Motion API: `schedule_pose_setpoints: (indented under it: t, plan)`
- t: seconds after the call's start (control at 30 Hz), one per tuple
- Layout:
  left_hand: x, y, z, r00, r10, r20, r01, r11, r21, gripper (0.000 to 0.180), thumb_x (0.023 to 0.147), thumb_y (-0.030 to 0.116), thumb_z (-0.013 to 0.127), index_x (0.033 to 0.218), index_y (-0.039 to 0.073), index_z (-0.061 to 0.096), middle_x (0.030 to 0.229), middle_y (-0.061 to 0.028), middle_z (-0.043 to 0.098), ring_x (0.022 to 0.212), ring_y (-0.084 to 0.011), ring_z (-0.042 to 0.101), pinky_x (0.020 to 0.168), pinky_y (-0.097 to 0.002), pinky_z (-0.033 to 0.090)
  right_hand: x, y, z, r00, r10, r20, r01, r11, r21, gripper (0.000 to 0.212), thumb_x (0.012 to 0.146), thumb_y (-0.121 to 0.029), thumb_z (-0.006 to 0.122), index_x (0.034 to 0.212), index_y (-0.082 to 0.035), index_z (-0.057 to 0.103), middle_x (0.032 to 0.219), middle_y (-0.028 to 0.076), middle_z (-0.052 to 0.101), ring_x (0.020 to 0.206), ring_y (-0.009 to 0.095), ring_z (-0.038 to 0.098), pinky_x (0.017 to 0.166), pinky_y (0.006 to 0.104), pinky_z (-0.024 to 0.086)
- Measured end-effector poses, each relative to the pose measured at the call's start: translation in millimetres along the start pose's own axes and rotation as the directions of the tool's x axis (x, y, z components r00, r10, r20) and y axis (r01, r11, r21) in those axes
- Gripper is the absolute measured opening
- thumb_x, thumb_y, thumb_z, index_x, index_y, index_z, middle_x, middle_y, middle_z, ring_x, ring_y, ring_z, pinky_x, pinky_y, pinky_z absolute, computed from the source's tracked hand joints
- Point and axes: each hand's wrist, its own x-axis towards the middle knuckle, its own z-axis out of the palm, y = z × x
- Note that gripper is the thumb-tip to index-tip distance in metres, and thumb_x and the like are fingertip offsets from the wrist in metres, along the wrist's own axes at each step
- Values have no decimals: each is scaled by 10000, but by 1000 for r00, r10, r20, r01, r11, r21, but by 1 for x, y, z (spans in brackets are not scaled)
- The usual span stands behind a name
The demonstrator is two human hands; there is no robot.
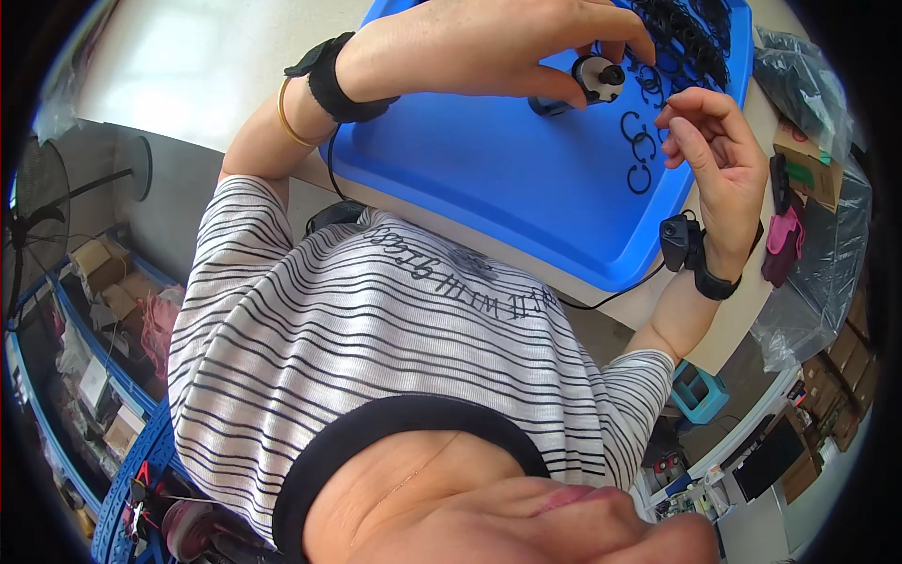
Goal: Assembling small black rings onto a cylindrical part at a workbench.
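- Black wrist strap (352, 94) and gold bangle (284, 113): both sit by the tray's left end, so a low sweep of that forearm might catch the strap on the rim.
- Blue tray (460, 179): its floor looks smooth, so anything dropped could slide or roll.
- Left hand (503, 42): thumb and bent fingers grasp the black-and-white cylindrical piece (598, 86) over the tray. A hold this near the knobbed end could let the piece twist or slip if pushed from the side.
- Loose open rings (643, 158): these lie right of the piece, some close together; a hurried pick could bring two, or flick one away.
- Ring pile (691, 42), farther back: heaped rings may hook into one another and drag neighbours along.
- Right hand (722, 155): fingers loosely curled near the right rim, nothing visible in their grasp. The small camera (675, 237) at its wrist could knock that rim if lowered.
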Motion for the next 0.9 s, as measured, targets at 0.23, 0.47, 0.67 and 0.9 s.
schedule_pose_setpoints:
  t: [0.23,0.47,0.67,0.9]
  plan:
    - [2,-4,2,998,52,-17,-51,997,55,629,794,68,819,1354,10,538,1222,-178,655,1143,-373,640,940,-447,531,2,-2,-3,1000,-11,18,11,1000,-21,214,987,-136,710,1168,-30,671,1003,45,742,859,79,675,700,210,520]
    - [-20,5,6,998,-26,-62,31,997,75,592,804,88,828,1328,11,564,1220,-181,663,1132,-355,656,930,-426,549,-10,5,12,1000,13,19,-13,1000,-17,208,986,-136,714,1163,-33,677,1007,48,743,862,77,675,709,207,519]
    - [-22,-5,6,988,-36,-151,32,999,-27,475,830,56,801,1252,-14,593,1159,-187,696,1058,-345,694,901,-404,570,-11,9,15,1000,17,18,-17,1000,-6,210,988,-133,715,1167,-30,678,1006,51,742,862,76,672,715,206,517]
    - [-28,13,-4,980,-60,-190,74,995,65,383,854,11,743,1212,-21,611,1116,-201,714,1036,-363,708,873,-419,578,-9,13,9,999,38,22,-38,999,-15,227,983,-84,705,1196,-10,672,1069,68,733,860,81,658,721,213,512]
